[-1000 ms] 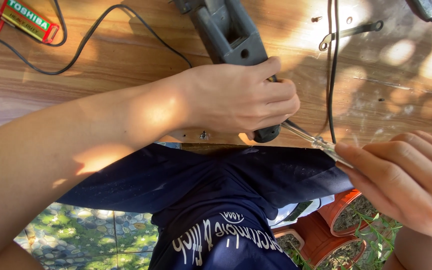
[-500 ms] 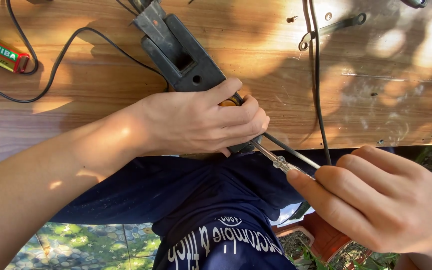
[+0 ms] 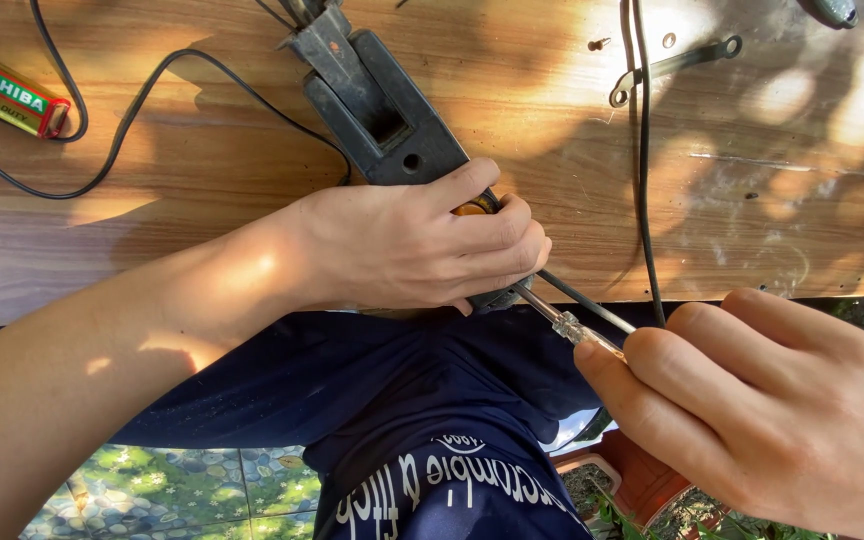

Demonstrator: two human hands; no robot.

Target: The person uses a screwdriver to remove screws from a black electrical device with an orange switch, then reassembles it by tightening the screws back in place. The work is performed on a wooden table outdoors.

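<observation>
Gripping a dark grey power tool [image 3: 382,110] near its lower end at the wooden table's [image 3: 202,250] front edge, the left hand [image 3: 422,245] wraps clenched fingers around the body, an orange part just showing under the index finger. From about 4 o'clock, the right hand [image 3: 772,410] pinches a slim screwdriver [image 3: 564,322] with a clear handle between its fingertips, the shaft angled up toward 10 o'clock, its tip hidden beneath the left hand's knuckles. Whether the tip is seated cannot be told. Doing this step well would seem to call for keeping the shaft in line with the fastener and the left hand steadying the tool against the table. A black cable [image 3: 642,150] hangs at 12 o'clock from the screwdriver, near enough to snag. A green and red battery [image 3: 7,93] lies well apart at 10 o'clock, a metal bracket [image 3: 674,66] at 1 o'clock.
</observation>
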